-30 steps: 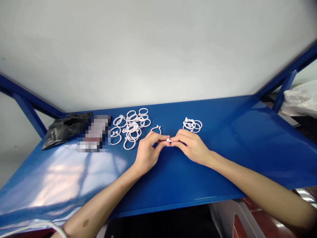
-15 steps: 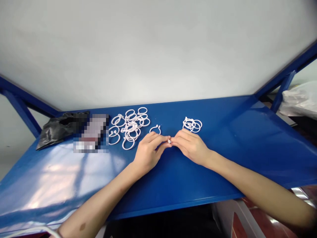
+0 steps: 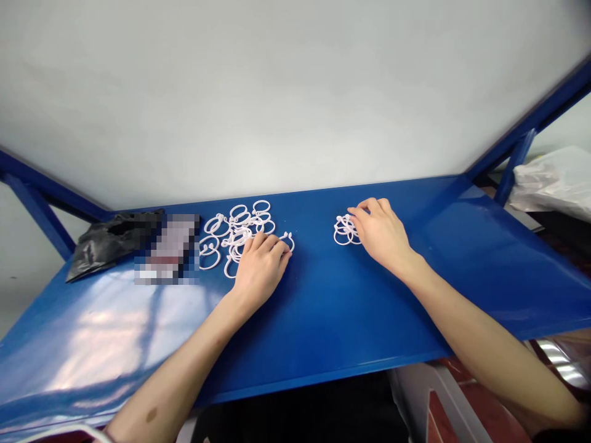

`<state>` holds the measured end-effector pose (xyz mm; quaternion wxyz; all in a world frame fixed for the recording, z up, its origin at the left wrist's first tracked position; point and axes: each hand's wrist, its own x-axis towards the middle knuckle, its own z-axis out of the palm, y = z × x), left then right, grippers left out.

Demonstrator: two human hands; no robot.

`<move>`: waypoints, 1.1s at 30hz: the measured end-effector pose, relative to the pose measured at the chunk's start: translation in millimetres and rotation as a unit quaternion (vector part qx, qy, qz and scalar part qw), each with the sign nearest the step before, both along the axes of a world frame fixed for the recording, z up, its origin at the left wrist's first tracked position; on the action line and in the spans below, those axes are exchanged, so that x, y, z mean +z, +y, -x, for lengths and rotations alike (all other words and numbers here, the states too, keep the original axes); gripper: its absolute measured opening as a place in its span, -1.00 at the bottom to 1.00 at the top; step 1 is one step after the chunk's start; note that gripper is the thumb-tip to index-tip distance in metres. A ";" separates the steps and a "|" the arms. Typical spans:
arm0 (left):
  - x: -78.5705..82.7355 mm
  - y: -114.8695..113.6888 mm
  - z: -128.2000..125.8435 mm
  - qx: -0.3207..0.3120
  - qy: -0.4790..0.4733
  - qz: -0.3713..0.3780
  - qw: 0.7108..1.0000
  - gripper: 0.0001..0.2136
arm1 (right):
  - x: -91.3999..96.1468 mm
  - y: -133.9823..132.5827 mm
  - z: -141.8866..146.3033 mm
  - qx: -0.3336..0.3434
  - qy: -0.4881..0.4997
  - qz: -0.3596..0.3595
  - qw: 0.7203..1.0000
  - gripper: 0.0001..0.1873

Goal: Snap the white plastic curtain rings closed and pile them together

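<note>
two bare hands are at work over a blue worktop (image 3: 332,307), well apart from each other. the left hand (image 3: 261,264) is palm down with its fingers bent, at the right side of the big pile (image 3: 240,234) of white rings, covering part of it. its fingertips are at a lone ring (image 3: 293,243) just right of that pile – whether they pinch it or only touch it, i can't tell from here.

the right hand (image 3: 381,237) is over the small pile (image 3: 344,229) of the same rings, right of the middle, its fingers loosely curled and hiding the pile's right side. i can't tell whether it grasps a ring or has let go. the rings i can make out are thin and open, with little knobs at their ends, and many overlap.

left of the big pile is a flat object (image 3: 173,246), blurred into squares, and beside it, farther left, a crumpled black bag (image 3: 99,243). a pale wall (image 3: 295,92) rises along the far edge – and off to the right sits a whitish plastic bag (image 3: 554,178).
</note>
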<state>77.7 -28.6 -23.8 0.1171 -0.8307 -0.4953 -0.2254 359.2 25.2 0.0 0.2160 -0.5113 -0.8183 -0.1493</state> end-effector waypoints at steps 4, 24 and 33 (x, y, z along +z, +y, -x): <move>7.7 -6.0 -9.5 -0.047 -0.041 -0.055 0.997 -0.93 | 4.7 -19.1 22.1 0.084 0.087 0.036 0.992 -0.68; 14.6 -21.6 -25.9 -0.066 -0.277 0.111 0.952 -0.97 | -10.1 -45.3 49.1 0.255 0.285 0.147 0.912 -0.86; 6.2 -24.8 -27.5 -0.106 -0.254 0.125 0.953 -0.81 | -14.1 -50.6 49.0 0.313 0.197 0.091 0.925 -0.76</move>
